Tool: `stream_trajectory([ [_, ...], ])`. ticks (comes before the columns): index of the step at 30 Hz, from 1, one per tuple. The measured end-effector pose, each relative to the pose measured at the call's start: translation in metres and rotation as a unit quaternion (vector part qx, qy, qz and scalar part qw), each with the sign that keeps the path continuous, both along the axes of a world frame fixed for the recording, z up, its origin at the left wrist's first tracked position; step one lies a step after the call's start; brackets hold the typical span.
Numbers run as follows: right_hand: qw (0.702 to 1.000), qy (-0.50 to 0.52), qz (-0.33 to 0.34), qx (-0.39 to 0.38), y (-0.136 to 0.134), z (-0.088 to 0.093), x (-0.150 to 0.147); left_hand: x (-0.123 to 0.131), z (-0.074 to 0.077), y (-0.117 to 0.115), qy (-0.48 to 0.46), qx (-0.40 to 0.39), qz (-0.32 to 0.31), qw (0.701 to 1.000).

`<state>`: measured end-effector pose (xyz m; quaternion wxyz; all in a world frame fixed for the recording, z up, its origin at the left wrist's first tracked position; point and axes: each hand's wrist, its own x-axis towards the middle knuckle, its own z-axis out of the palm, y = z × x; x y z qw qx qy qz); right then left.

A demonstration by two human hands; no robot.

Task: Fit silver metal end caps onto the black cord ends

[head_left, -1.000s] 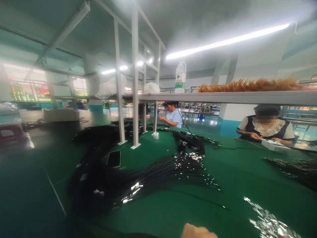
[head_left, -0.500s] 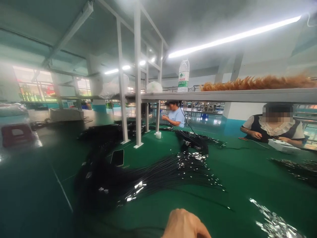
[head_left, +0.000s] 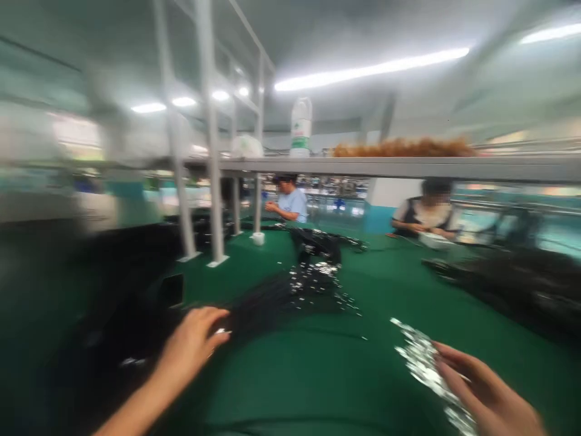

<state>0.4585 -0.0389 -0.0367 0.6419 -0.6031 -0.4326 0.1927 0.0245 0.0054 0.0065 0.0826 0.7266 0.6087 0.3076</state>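
Note:
The whole view is smeared by motion. My left hand [head_left: 195,344] reaches forward over the green table [head_left: 318,387], fingers stretched out, its tips at the near end of a fan of black cables with shiny metal ends [head_left: 290,297]. A small shiny end lies right at the fingertips. My right hand [head_left: 485,393] is at the lower right with fingers spread, touching the near edge of a pile of small silvery metal pieces [head_left: 417,357]. Neither hand visibly grips anything.
A dark phone [head_left: 172,289] lies left of the cables. White frame posts [head_left: 215,181] carry a shelf [head_left: 385,166] with a water bottle [head_left: 301,127] and a feather duster [head_left: 403,147]. Two people [head_left: 290,204] [head_left: 429,215] work at the far side. More black cables [head_left: 512,284] lie right.
The view swung right and down. Both my hands came up into view: the left went forward to the cable ends, the right onto the pile of metal pieces.

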Motion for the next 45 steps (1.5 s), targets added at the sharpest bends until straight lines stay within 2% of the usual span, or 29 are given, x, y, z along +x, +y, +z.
stream_trajectory([
  [1, 0.999, -0.031, -0.001, -0.037, -0.003, 0.004, 0.003, 0.001, -0.005, 0.006, -0.003, 0.006, -0.006, 1.000],
  [3, 0.993, -0.089, -0.017, -0.071, -0.008, 0.009, 0.010, 0.020, -0.018, 0.015, -0.008, -0.004, -0.026, 1.000],
  [6, 0.977, -0.183, -0.028, -0.102, -0.008, 0.002, 0.015, 0.078, -0.032, 0.009, -0.021, -0.087, -0.161, 0.983],
  [8, 0.968, -0.222, -0.019, -0.116, -0.006, -0.007, 0.015, 0.125, -0.034, -0.002, -0.021, -0.138, -0.252, 0.958],
  [9, 0.964, -0.236, -0.013, -0.120, -0.004, -0.012, 0.015, 0.147, -0.033, -0.007, -0.017, -0.155, -0.272, 0.950],
  [12, 0.951, -0.281, 0.008, -0.132, 0.005, -0.023, 0.014, 0.202, -0.033, -0.015, 0.017, -0.174, -0.297, 0.939],
  [15, 0.945, -0.297, 0.012, -0.138, 0.015, -0.029, 0.014, 0.233, -0.039, -0.018, 0.046, -0.157, -0.291, 0.943],
  [18, 0.953, -0.273, -0.003, -0.135, 0.021, -0.030, 0.014, 0.241, -0.044, -0.020, 0.035, -0.147, -0.278, 0.949],
  [21, 0.971, -0.208, -0.010, -0.117, 0.019, -0.031, 0.016, 0.235, -0.039, -0.018, -0.001, -0.149, -0.273, 0.950],
  [26, 0.993, -0.036, 0.078, -0.087, 0.013, -0.038, 0.020, 0.234, -0.027, -0.011, -0.134, -0.118, -0.300, 0.937],
  [32, 0.985, 0.079, 0.142, -0.053, 0.016, -0.037, 0.019, 0.244, -0.037, -0.007, -0.160, -0.159, -0.289, 0.930],
  [35, 0.976, 0.120, 0.176, -0.049, 0.013, -0.030, 0.012, 0.243, -0.037, -0.006, -0.173, -0.160, -0.283, 0.930],
  [38, 0.957, 0.166, 0.232, -0.044, -0.003, -0.017, 0.009, 0.238, -0.034, -0.004, -0.186, -0.157, -0.275, 0.930],
  [41, 0.915, 0.264, 0.304, 0.041, -0.025, -0.002, 0.014, 0.233, -0.030, -0.002, -0.211, -0.162, -0.270, 0.925],
  [43, 0.884, 0.322, 0.327, 0.094, -0.034, 0.005, 0.017, 0.232, -0.029, -0.002, -0.224, -0.162, -0.272, 0.922],
  [45, 0.893, 0.321, 0.309, 0.061, -0.031, 0.006, 0.015, 0.233, -0.028, -0.004, -0.220, -0.162, -0.276, 0.921],
])
